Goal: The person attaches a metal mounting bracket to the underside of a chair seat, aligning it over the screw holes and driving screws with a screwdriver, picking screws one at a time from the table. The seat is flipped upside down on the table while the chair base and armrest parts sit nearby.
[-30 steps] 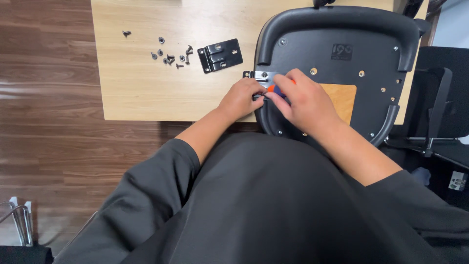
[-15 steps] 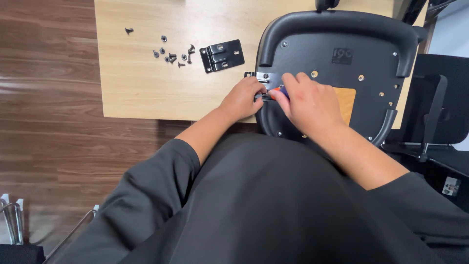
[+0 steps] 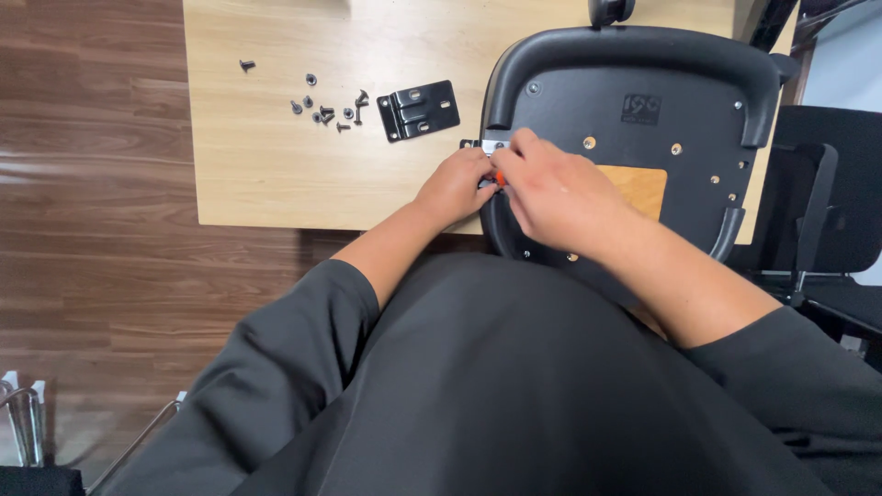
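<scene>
Now both hands meet at the left rim of the black plastic chair seat shell [image 3: 634,110], lying underside-up across the right end of the light wooden table [image 3: 276,174], upper right of the frame. Left hand [image 3: 453,186] is curled shut, fingers pinching a small silver metal bracket [image 3: 494,146] against the seat's edge. Right hand [image 3: 551,193] is closed around a small orange-handled tool [image 3: 499,177], only a sliver showing between the two hands. Just left of them lies a black metal mounting plate [image 3: 419,109] flat on the table, and farther left, a loose scatter of dark screws [image 3: 323,110]. Brown wood-plank floor [image 3: 92,230] fills the left side.
</scene>
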